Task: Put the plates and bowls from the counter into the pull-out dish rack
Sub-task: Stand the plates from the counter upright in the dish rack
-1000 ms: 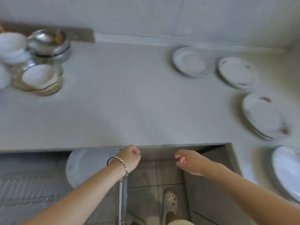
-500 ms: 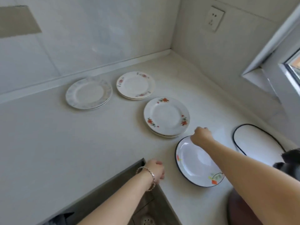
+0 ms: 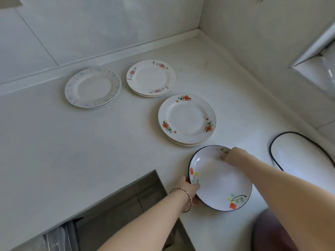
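Note:
A white plate with a black rim and orange flowers [image 3: 217,183] lies tilted at the counter's near right. My left hand [image 3: 188,190] grips its near left rim, thumb on top. My right hand [image 3: 235,156] holds its far rim, fingers curled over the edge. Behind it sit three small stacks: red-flowered plates [image 3: 186,118], pink-flowered plates [image 3: 151,77] and blue-patterned plates [image 3: 92,87]. An oval black-rimmed dish [image 3: 301,154] lies at the right. The corner of the pull-out rack [image 3: 59,238] shows at the bottom left.
The white counter [image 3: 72,151] runs into a wall corner at the back right. A cut-out in its front edge opens onto grey floor tiles [image 3: 126,205] below. A dark rounded thing [image 3: 272,232] sits at the bottom right.
My head turned from the rack toward the plates on the right. My right hand reached the black-rimmed plate's far rim, my left hand came up to its near rim, and the plate now tilts.

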Motion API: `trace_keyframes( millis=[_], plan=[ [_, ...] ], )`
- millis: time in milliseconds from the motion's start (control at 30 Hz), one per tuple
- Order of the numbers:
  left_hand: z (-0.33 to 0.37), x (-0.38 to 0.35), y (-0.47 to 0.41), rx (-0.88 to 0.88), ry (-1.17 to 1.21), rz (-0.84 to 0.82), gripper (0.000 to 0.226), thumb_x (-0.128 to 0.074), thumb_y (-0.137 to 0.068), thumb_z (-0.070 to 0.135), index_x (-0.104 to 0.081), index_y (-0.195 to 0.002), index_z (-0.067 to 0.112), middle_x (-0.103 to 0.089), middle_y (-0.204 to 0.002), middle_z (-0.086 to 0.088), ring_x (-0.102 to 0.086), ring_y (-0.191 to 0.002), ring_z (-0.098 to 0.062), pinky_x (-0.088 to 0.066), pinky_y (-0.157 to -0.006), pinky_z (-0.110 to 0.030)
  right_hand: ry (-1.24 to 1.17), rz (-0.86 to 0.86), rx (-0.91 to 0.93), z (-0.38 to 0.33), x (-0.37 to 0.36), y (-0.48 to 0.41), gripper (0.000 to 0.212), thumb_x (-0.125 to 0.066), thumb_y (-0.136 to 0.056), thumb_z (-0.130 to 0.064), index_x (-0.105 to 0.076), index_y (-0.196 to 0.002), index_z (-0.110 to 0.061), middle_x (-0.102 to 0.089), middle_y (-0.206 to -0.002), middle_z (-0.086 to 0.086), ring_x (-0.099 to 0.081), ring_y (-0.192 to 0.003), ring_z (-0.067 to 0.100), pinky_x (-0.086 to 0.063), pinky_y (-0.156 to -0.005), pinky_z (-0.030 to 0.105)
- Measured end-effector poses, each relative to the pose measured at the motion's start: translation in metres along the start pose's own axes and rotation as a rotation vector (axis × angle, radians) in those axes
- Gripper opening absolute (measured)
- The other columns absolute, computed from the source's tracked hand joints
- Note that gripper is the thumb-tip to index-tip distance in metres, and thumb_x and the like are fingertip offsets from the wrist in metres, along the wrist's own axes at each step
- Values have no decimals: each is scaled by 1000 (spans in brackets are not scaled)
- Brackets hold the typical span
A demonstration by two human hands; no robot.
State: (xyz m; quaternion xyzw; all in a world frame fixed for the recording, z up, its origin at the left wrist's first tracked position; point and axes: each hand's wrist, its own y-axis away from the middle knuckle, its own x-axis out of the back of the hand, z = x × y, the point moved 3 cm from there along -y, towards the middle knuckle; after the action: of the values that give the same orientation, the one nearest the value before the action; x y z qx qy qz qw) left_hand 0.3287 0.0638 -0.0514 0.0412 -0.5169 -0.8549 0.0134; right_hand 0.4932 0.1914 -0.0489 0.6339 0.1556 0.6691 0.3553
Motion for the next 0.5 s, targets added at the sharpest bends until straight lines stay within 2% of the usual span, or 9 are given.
trace_keyframes(
  millis=[33, 100, 167, 233, 333, 433, 500],
  plan=[
    [-2, 7, 1, -29, 15, 49, 13, -56, -88, 9, -46, -86, 17, -61, -104, -9, -61, -104, -33, -55, -83, -48, 55, 5, 50, -8, 3, 3, 38, -45, -93, -31, -58, -118, -5, -58, -88, 4, -55, -89, 24, -41, -72, 24],
    [-9, 26, 8, -73, 88, 121, 23, -53, -89, 7, -45, -74, 22, -59, -89, -4, -61, -100, -31, -55, -85, -49, 87, 12, 138, -29, 13, 18, 42, -44, -94, -35, -56, -119, -4, -61, -104, 8, -58, -101, 25, -44, -81, 27],
    [-16, 49, 23, -99, 180, 161, 23, -50, -91, 7, -46, -75, 24, -60, -98, -9, -63, -102, -36, -58, -76, -49, 67, 17, 243, -56, 21, 39, 43, -47, -93, -38, -55, -118, -4, -60, -118, 10, -56, -113, 27, -44, -86, 28],
    [-26, 79, 42, -136, 260, 222, 21, -47, -93, 7, -48, -79, 23, -60, -103, -10, -63, -100, -35, -59, -72, -47, 39, 1, 367, -87, 23, 61, 39, -51, -90, -42, -55, -108, -8, -60, -111, 10, -57, -109, 28, -42, -79, 29],
    [-48, 136, 72, -246, 347, 392, 24, -45, -93, 5, -49, -80, 24, -58, -88, -2, -60, -86, -26, -59, -68, -44, 65, -2, 530, -140, 13, 103, 41, -51, -88, -51, -49, -100, -12, -54, -99, 7, -56, -99, 28, -38, -74, 28],
    [-83, 196, 109, -314, 368, 522, 19, -44, -94, 5, -51, -90, 22, -58, -84, 3, -60, -73, -14, -58, -52, -31, 125, 36, 675, -194, -8, 162, 40, -49, -88, -52, -44, -91, -13, -51, -92, 6, -51, -85, 25, -36, -67, 29],
    [-113, 236, 136, -345, 389, 596, 25, -43, -93, 3, -51, -85, 25, -60, -79, 2, -59, -67, -11, -54, -41, -23, 104, 21, 751, -227, -29, 206, 35, -50, -89, -48, -43, -89, -13, -50, -88, 4, -49, -82, 24, -36, -66, 28]
  ],
)
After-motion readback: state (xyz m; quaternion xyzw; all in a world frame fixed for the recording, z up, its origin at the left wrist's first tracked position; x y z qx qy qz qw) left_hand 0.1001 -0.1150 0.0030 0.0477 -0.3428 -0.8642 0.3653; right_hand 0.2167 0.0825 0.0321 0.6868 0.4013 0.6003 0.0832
